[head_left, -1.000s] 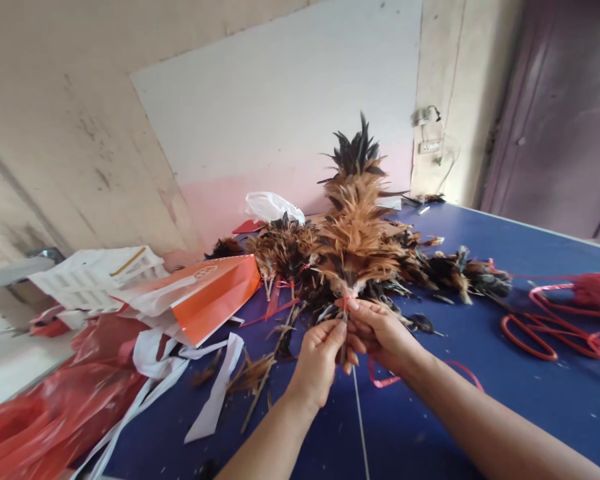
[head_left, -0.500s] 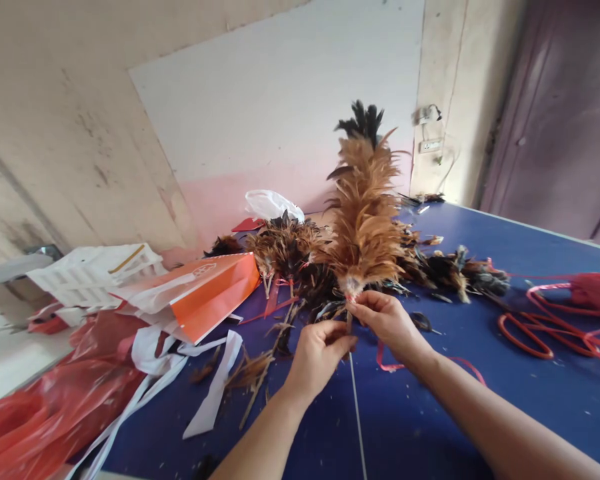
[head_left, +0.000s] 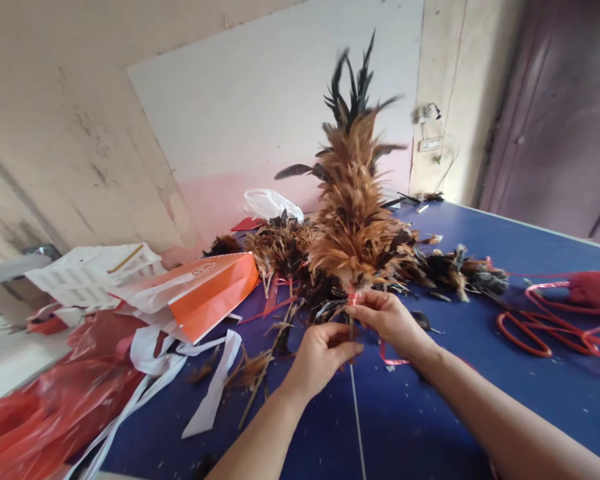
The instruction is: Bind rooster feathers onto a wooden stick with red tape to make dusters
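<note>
A feather duster [head_left: 353, 207] with brown feathers and long black ones at its tip stands upright over the blue table [head_left: 525, 247]. My left hand [head_left: 323, 350] is closed around its thin stick, below the feathers. Just above it, my right hand [head_left: 387, 320] pinches at the base of the feathers, where pink ribbon [head_left: 353, 298] is wound. More of this ribbon hangs below my right hand. The ends of the fingers partly hide the stick.
Bundles of feathers [head_left: 283, 243] lie behind and beside the duster. On the right is a pink ribbon roll [head_left: 595, 293] with loose loops. An orange and white paper bag [head_left: 215, 300], a red plastic bag [head_left: 80, 393] and a white strip [head_left: 213, 393] lie left.
The feather duster has turned about its stick, and longer black feathers now show at the top and left side. Both hands have stayed nearly in place.
</note>
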Action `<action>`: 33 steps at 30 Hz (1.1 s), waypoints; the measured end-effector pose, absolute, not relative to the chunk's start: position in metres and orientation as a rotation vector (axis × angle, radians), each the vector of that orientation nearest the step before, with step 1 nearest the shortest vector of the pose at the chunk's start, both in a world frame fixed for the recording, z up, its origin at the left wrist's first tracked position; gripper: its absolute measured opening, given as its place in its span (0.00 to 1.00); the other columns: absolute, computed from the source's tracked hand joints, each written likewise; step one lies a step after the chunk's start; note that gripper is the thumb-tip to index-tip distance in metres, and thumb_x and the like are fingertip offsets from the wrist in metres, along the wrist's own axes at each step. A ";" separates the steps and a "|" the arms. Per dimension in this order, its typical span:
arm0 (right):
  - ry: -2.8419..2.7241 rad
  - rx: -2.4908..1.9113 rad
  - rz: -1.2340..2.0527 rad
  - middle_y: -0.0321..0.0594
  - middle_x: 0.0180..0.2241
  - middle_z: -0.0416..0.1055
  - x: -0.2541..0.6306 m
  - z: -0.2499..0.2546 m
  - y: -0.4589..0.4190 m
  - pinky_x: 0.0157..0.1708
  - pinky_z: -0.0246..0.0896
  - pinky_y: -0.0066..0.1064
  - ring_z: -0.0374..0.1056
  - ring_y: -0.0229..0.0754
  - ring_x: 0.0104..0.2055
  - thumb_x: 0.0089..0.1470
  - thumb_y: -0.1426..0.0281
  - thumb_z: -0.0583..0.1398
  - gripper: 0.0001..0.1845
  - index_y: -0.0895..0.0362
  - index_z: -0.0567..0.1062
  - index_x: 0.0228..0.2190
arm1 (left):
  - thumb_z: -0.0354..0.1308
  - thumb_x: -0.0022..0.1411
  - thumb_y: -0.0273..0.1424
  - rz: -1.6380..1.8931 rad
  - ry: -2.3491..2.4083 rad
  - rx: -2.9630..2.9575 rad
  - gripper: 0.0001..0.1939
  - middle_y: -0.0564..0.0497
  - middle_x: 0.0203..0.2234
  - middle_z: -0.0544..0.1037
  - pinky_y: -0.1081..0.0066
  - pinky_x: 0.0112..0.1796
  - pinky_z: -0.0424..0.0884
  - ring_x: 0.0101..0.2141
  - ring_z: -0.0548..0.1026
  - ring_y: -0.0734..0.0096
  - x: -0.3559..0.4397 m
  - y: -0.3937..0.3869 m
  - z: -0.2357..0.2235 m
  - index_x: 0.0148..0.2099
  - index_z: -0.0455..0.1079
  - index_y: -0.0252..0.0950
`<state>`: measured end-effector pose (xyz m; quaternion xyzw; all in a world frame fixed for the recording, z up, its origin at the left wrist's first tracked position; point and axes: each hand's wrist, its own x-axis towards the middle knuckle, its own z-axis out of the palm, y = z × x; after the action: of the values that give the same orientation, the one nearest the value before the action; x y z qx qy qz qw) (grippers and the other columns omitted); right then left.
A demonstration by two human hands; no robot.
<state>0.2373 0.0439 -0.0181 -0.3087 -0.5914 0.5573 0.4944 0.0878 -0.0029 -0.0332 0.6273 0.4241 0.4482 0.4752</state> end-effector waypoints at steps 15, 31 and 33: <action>-1.372 -0.548 1.696 0.30 0.15 0.63 0.245 -0.017 0.044 0.16 0.43 0.21 0.55 0.27 0.16 0.40 0.66 0.68 0.13 0.62 0.73 0.25 | 0.59 0.55 0.38 0.921 0.672 1.261 0.15 0.49 0.22 0.73 0.78 0.20 0.58 0.18 0.65 0.80 0.085 -0.009 -0.024 0.38 0.71 0.31; -1.459 -0.558 1.704 0.31 0.14 0.63 0.242 -0.017 0.041 0.12 0.52 0.23 0.57 0.30 0.13 0.40 0.64 0.67 0.14 0.62 0.73 0.24 | 0.56 0.57 0.38 1.013 0.797 1.453 0.14 0.45 0.28 0.77 0.72 0.26 0.71 0.26 0.74 0.70 0.092 -0.007 -0.030 0.36 0.72 0.30; -1.459 -0.635 1.577 0.31 0.15 0.65 0.241 -0.017 0.042 0.15 0.53 0.22 0.58 0.29 0.15 0.39 0.64 0.67 0.14 0.62 0.73 0.22 | 0.59 0.54 0.36 1.062 0.907 1.483 0.12 0.48 0.25 0.76 0.73 0.25 0.70 0.24 0.73 0.72 0.095 -0.006 -0.032 0.34 0.71 0.31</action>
<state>0.2409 0.0415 -0.0169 -0.2550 -0.5863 0.6338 0.4354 0.0949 -0.0063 -0.0318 0.6197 0.3790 0.4437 0.5248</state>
